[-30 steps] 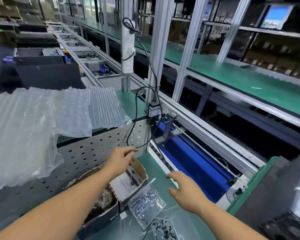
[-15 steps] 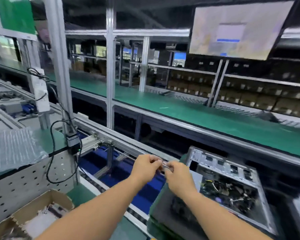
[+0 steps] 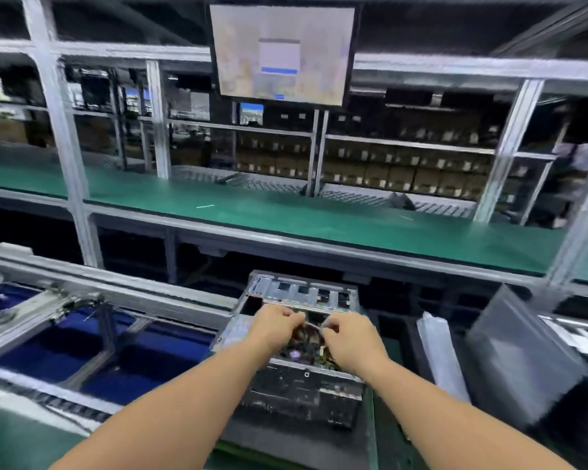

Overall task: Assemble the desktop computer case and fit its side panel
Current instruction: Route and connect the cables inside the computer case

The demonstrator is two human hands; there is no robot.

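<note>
The open computer case (image 3: 299, 337) lies on its side on the green table (image 3: 384, 435), near its front edge. Both hands work above its inside: left hand (image 3: 277, 325) and right hand (image 3: 348, 337) have fingers curled, seemingly pinching something small between them; blur hides what. The steel case is likely heavy, stiff and sharp-edged; lift it by the frame rails, not the cables.

The computer case (image 3: 299, 293) is silver-grey metal with a black front. A green mat covers the shelf (image 3: 286, 215) behind it. The conveyor (image 3: 82, 351) shows deep blue between silver rails. The monitor (image 3: 282, 52) glows pale with a blue bar.
</note>
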